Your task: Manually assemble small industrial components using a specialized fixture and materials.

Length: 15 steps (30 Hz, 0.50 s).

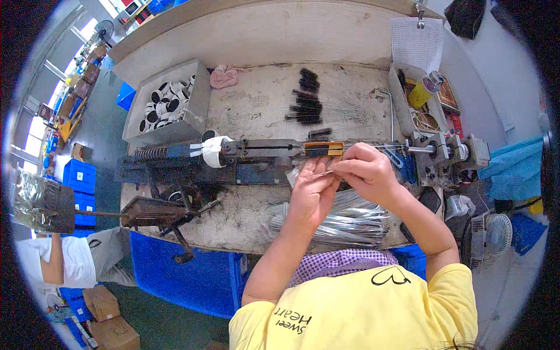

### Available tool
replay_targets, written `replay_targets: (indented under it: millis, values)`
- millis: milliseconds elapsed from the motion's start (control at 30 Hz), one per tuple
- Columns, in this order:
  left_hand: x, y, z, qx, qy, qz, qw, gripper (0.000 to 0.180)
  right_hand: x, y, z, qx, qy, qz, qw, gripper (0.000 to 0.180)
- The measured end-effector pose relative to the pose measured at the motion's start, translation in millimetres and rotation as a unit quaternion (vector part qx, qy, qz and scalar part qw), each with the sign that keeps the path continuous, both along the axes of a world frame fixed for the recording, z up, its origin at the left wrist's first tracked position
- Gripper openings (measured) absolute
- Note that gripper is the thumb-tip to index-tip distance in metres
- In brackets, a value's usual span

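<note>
Close together over the bench, my left hand (313,195) and my right hand (368,170) meet at the fingertips. Both are closed in a pinch on a thin, pale wire-like piece, mostly covered by fingers. Just beyond them lies an orange-edged slot (324,144) with black material in it, part of a long metal machine (262,153). Thin wires run from the right hand's side to a spindle (421,149) on the right. Below my hands lies a bundle of silver wires (353,224), partly hidden by my left forearm.
Black bristle brushes (306,105) lie behind the machine. A box of white-and-black parts (166,111) stands back left, beside a pink cloth (224,76). At right is a tray (402,96) with a yellow container (421,93). A lever assembly (157,211) juts out front left, and a fan (497,233) stands right.
</note>
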<state>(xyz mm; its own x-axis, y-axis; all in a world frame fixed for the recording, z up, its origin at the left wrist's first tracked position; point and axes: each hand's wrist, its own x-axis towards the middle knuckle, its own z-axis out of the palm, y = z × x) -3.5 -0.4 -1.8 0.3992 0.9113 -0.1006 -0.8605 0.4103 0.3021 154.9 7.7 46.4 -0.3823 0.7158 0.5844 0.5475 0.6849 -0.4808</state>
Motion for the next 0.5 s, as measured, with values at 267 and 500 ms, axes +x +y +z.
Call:
replay_targets:
  millis: [267, 500]
  values:
    - [6.2, -2.4, 1.9, 0.026, 0.052, 0.044, 0.997, 0.06, -11.1, 9.0, 0.4, 0.055, -0.07, -0.085, 0.992, 0.022]
    - [3.3, -0.5, 7.9, -0.004, 0.053, 0.027, 0.998, 0.059, 9.4, 10.5, 5.0, 0.076, -0.078, -0.094, 0.99, 0.025]
